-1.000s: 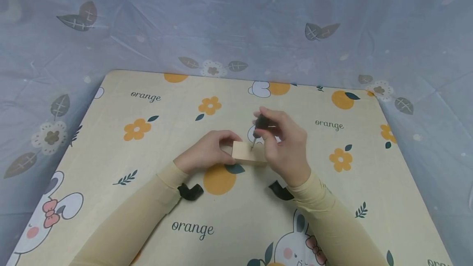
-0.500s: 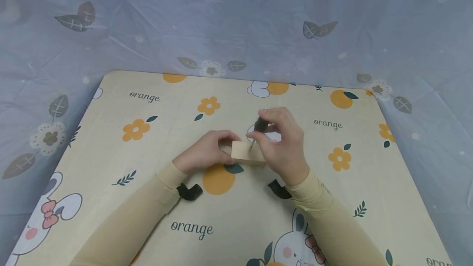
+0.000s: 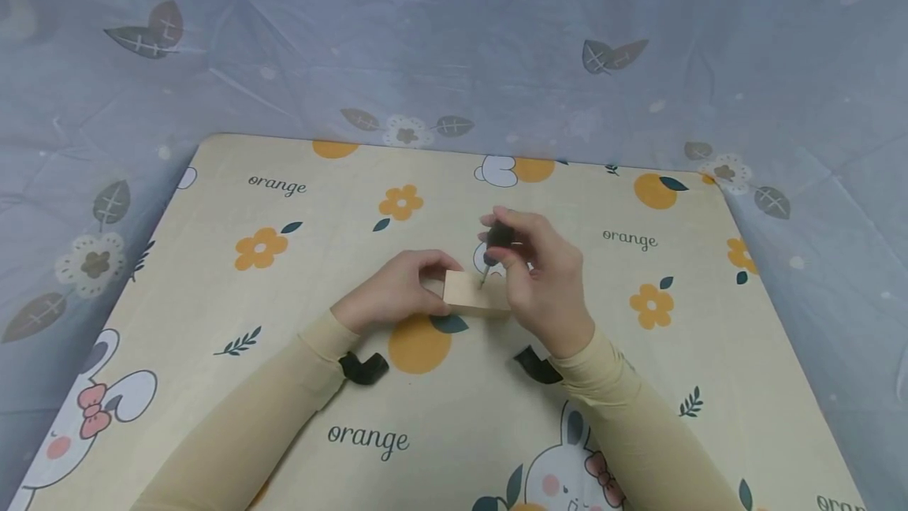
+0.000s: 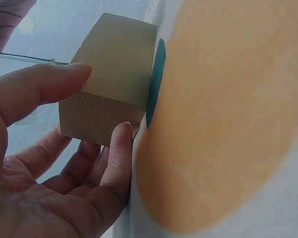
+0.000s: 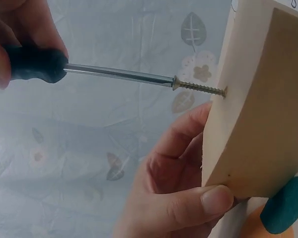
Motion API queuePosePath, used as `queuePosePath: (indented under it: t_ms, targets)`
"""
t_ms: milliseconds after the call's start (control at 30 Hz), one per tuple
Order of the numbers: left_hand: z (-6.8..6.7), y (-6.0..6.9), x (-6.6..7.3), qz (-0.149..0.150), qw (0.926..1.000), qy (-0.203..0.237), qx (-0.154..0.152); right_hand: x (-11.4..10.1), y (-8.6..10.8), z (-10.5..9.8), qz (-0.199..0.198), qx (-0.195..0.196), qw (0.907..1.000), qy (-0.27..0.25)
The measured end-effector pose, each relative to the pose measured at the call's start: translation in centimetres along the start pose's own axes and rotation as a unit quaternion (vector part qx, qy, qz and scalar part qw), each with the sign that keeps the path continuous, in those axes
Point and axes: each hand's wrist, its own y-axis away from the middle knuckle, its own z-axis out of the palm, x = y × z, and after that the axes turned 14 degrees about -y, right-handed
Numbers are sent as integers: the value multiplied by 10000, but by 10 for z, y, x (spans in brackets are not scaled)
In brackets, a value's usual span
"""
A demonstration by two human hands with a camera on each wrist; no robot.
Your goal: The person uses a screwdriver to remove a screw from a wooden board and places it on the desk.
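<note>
A pale wooden block (image 3: 463, 290) lies on the patterned tabletop, held at its left end by my left hand (image 3: 404, 286). In the left wrist view the thumb is against one side of the block (image 4: 116, 59), with curled fingers around its end. My right hand (image 3: 552, 286) grips the dark handle of a screwdriver (image 5: 37, 64). The screwdriver's tip sits on the head of a brass-coloured screw (image 5: 201, 89). That screw stands partly in the block's upper face, most of its thread showing. From the head view, my right hand covers the block's right end.
The tabletop (image 3: 319, 243) has a cream cover printed with oranges, flowers and rabbits. Behind and beside it hangs a blue-grey sheet (image 3: 440, 38) with leaf patterns. A black piece (image 3: 365, 369) is at the left wrist, another (image 3: 537, 367) at the right.
My right thumb and fingers have shifted around the screwdriver handle, swinging left and then back. The left hand and the block stay in place.
</note>
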Motion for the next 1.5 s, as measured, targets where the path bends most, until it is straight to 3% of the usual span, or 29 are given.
queuePosePath:
  t_ms: [233, 400, 600, 800, 1133, 1367, 1500]
  targets:
    - [0, 1, -1, -37, 9999, 95, -10, 1, 0, 0, 146, 247, 9993, 240]
    - [1, 2, -1, -48, 9999, 127, -14, 4, 1, 0, -112, 462, 9968, 646]
    - [1, 1, -1, 58, 10000, 55, 34, 4, 1, 0, -495, 437, 9946, 805]
    - [1, 0, 0, 56, 10000, -36, 35, 2, 2, 2, -335, 537, 9962, 600]
    - [0, 0, 0, 19, 10000, -66, 49, 2, 2, 0, -111, 158, 9982, 570]
    - [0, 0, 0, 37, 10000, -82, 44, 6, 1, 1, -235, 447, 9983, 280]
    - [1, 0, 0, 12, 10000, -50, 20, 7, 1, 1, -320, 531, 9972, 423]
